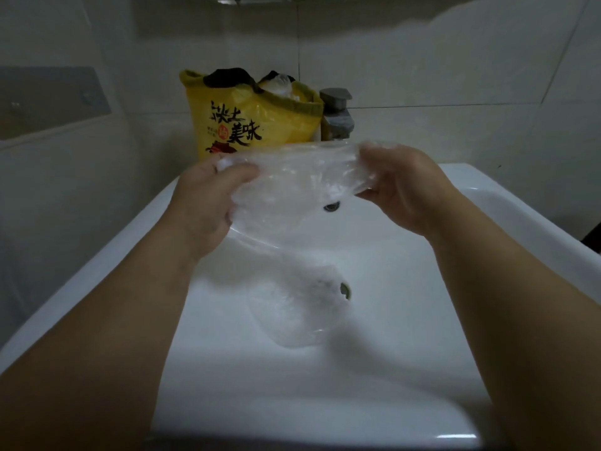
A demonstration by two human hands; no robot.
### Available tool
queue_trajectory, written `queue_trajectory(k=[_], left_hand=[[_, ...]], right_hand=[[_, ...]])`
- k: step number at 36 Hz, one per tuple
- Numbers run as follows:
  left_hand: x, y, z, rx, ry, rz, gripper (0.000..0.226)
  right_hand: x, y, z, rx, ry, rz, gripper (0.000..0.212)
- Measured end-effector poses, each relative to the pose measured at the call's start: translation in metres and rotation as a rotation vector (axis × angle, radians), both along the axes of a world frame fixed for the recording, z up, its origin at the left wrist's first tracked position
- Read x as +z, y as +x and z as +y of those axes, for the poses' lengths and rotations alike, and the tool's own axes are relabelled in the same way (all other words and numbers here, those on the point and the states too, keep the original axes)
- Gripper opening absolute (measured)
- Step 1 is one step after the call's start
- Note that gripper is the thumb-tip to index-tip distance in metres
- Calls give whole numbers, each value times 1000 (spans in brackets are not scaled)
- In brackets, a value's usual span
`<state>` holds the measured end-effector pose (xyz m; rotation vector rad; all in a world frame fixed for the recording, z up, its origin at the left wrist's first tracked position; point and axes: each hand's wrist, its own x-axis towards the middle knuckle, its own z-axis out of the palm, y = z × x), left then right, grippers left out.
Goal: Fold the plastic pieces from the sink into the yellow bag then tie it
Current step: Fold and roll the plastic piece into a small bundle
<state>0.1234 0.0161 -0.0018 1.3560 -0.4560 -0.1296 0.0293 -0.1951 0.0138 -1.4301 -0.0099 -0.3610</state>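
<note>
Holding a clear plastic piece (292, 177) taut between both hands, the person stands over the white sink (507, 222). The left hand (208, 200) pinches the sheet's left edge between thumb and fingers. The right hand (406, 193) has its fingers curled round the right edge. The sheet hangs in the air above the back half of the basin and touches nothing else.

A second plastic piece (292, 314) lies crumpled on the basin floor, just beside the drain (345, 289) and partly over it.

The yellow bag (247, 125) stands upright on the back ledge, close against the tap (336, 113). Its mouth is open. Dark material and some clear plastic show at the top.

Assessment: the folding step is in hand, with the sheet spread ready for its first fold. The task appears to be mid-course, since one piece waits in the basin and the bag is not yet tied.

Next move, as judged: bring the two edges together, then flatten the film into a compact fold. It then goes back and up into the bag's mouth. The film looks thin and clingy, so it may spring open if the pinch slackens.
</note>
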Motion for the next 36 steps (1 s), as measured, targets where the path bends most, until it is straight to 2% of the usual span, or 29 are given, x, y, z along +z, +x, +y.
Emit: queue_trajectory(k=[2,5,8,14,15,18,19,22,24,26,29,32,33,36], left_hand=[[-2,1,-4,33,46,-2,25],[-9,0,-7,190,200,-67,3],[-11,-1,-7,218,230,-34,4],[-2,-15,-2,-243,121,408,72],[-2,-17,-3,-283,130,426,72],[-4,-19,-6,-242,154,341,13],[-2,-18,-7,-209,131,318,3],[1,-8,-2,-92,-41,331,21],[4,-6,1,-72,-208,353,20],[3,-5,2,-77,-333,366,19],[1,-6,1,-92,-361,362,38],[2,-11,-4,-146,-299,304,28],[2,-12,-7,-144,-272,283,26],[1,-14,-10,-153,-291,230,31]], right_hand=[[-1,0,1,-4,21,-21,24],[-4,4,1,-134,-46,-8,10],[-6,5,3,-192,-87,11,12],[-7,5,7,-262,-47,27,22],[-7,5,8,-265,-39,30,21],[-6,5,5,-256,-9,45,21],[-6,5,2,-235,-3,58,21],[-5,0,-2,-98,6,100,11],[-4,-4,-4,34,-50,164,9],[-3,-7,-5,185,-137,274,21],[-1,-9,0,348,-282,429,37],[-1,-8,6,362,-314,459,45],[-1,-8,9,356,-329,458,41],[-2,-11,17,346,-399,447,11]])
